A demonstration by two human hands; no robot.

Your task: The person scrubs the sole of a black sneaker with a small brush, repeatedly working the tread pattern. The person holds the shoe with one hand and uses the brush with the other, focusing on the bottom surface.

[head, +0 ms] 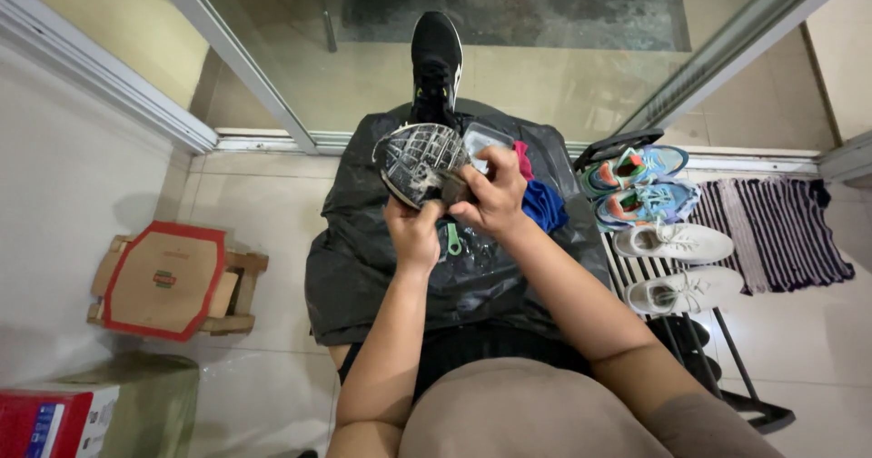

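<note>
i see my left hand [413,235] closed around the edge of a dark shoe [420,163], holding it from below with the bumpy sole turned up toward me. my right hand [495,194] is just beside the left one, a bit higher, and its fingers are curled tight against the side of the same shoe. it looks like the right hand grips something small there, but i cannot tell what it is. the shoe sits right above both hands, touching them. just past the right hand there is a clear plastic box [486,135], and next to it a pink cloth [524,160] and a blue cloth [545,205]. a small green thing [453,238] lies between my two wrists, on a black plastic bag [363,258] spread out under the hands. far ahead of the hands, another black shoe [436,63] with a white edge stands by the glass door [563,49]. off to the right of my right arm is a shoe rack [677,331] with two bright blue and orange shoes [636,185] and two white shoes [677,263], and past it a striped mat [777,231]. well to the left of my left hand, a flat cardboard box [163,281] with red edges rests on a small wooden stool [245,281].
</note>
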